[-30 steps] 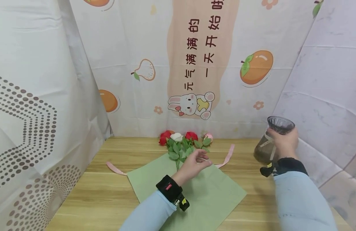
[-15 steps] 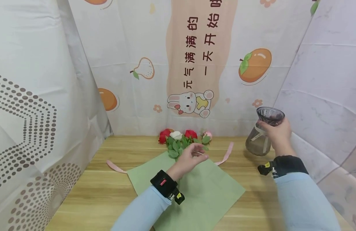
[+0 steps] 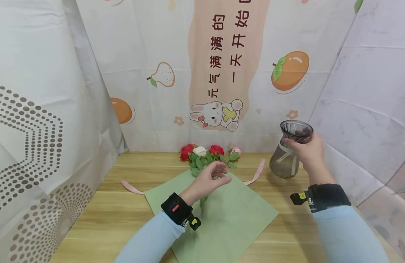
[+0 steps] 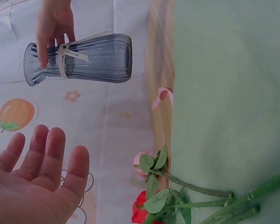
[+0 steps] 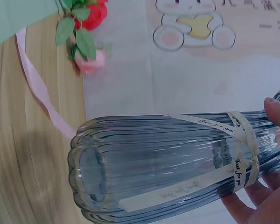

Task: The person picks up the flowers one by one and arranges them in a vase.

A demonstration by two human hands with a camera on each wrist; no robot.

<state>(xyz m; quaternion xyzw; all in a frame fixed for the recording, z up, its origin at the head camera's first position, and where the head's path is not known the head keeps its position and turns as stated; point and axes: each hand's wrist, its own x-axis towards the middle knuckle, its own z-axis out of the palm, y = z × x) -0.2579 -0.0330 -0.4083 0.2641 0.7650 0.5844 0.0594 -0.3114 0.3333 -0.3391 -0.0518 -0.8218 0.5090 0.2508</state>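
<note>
**Currently: Glass Vase Gripped by Right Hand, Left Hand Above Green Sheet**

The grey glass vase (image 3: 284, 166) is located right of centre in the head view, slightly tilted, mouth toward the top of the frame. The right hand (image 3: 309, 149) grips its neck just below the flared rim; thumb and fingers are clamped on opposite sides of the glass. A lettered ribbon (image 5: 249, 144) encircles the neck beside the fingers. In the left wrist view, the vase base is apart from the table edge.

The left hand (image 3: 210, 182) is positioned near the centre of the head view, over the green sheet (image 3: 235, 219). Its fingers are relaxed and slightly bent, the outer ones spaced from the middle pair. Contact with the stems below cannot be determined.

A red rose (image 3: 186, 151), a white rose (image 3: 200, 151), a second red rose (image 3: 217, 149) and a pink rose (image 3: 235, 149) lie just above the left hand in the frame. A pink ribbon (image 3: 256, 173) extends from the sheet's right side onto the wooden table (image 3: 100, 215).
</note>
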